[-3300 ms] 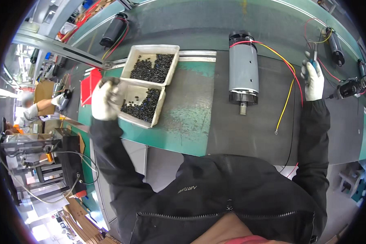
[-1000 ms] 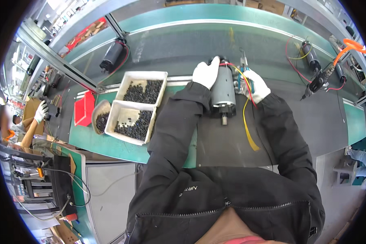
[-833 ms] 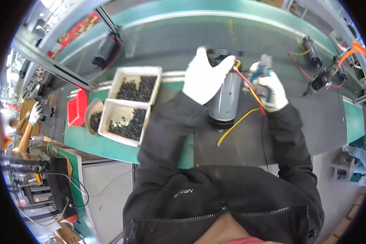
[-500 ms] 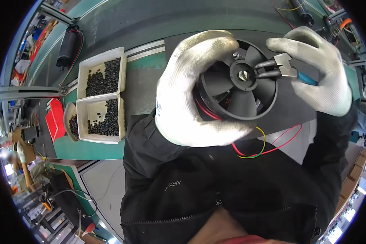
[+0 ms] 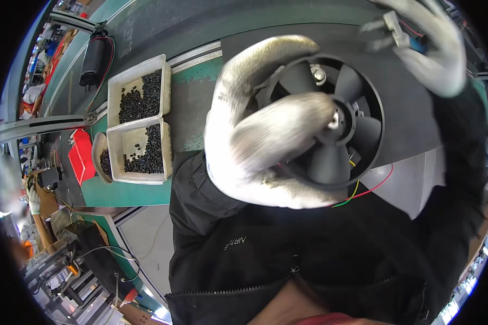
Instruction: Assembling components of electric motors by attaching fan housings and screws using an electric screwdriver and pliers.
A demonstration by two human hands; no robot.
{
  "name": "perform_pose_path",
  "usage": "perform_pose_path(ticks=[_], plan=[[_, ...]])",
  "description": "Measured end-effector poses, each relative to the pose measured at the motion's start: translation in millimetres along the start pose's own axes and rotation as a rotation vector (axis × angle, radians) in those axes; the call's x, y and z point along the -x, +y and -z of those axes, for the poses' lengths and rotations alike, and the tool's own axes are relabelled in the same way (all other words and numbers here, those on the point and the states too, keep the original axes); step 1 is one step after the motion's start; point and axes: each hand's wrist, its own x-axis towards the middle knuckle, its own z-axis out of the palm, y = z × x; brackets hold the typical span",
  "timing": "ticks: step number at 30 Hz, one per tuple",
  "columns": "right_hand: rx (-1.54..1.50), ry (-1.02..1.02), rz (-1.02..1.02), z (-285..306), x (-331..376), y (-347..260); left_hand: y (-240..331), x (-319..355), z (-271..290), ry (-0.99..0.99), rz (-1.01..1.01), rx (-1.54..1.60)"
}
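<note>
My gloved left hand (image 5: 228, 157) is wrapped around the rim of a black axial fan (image 5: 331, 162), with one fingertip on the small metal shaft end at its hub. The fan's blades face up, and red and yellow-green wires trail from its lower side. At the upper right, my gloved right hand (image 5: 444, 59) is closed around circlip pliers (image 5: 398, 32) with a blue handle. Their tips are smeared by motion and stand apart from the fan. Whether anything sits between the tips cannot be made out.
Two white bins (image 5: 169, 154) of small black parts stand at the left on the green and grey bench. Beside them are a round tray (image 5: 96, 157) and a red container (image 5: 81, 156). A black cylindrical motor (image 5: 94, 62) with wires lies farther back.
My right hand has drawn the pliers away from the hub, up and to the right. A finger of my left hand has come over the fan onto its hub.
</note>
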Motion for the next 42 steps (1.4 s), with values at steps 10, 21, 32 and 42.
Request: perform_pose_path(ticks=[10, 21, 32, 42], plan=[[0.155, 0.162, -0.501, -177.0, 107.7, 63.3, -10.0, 16.9, 9.6, 0.146, 0.079, 0.078], [-1.522, 0.469, -0.512, -175.3, 0.6, -81.0, 21.0, 39.9, -5.2, 0.333, 0.162, -0.232], [-1.606, 0.456, -0.949, -163.7, -90.5, 109.2, 44.0, 134.3, 5.5, -0.027, 0.587, -0.374], [-1.509, 0.375, -0.568, -137.7, -43.2, -10.6, -43.0, -8.4, 28.4, 0.302, 0.387, 0.09]])
